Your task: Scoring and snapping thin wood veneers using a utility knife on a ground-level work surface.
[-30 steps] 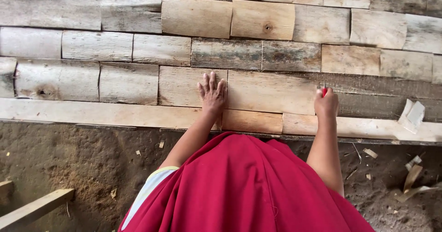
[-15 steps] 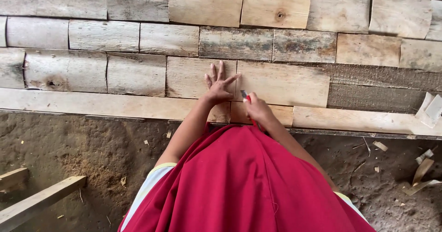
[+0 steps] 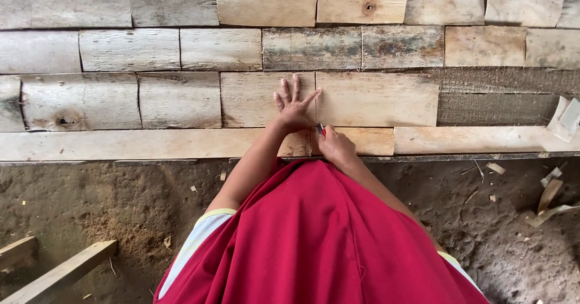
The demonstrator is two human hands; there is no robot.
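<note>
Pressing left hand [image 3: 294, 106] on plank seam [image 3: 316, 99], right hand [image 3: 336, 147] gripping red marker [image 3: 321, 130]

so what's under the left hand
The left hand lies flat, fingers spread, on a pale wood block beside its seam with the next block. The wood beneath the palm is covered.

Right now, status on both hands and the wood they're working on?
Left hand flat, fingers spread, on pale wooden board. Right hand closed around small red-tipped tool at the board seam. Nothing between the hands; wood scraps lie off right.
</note>
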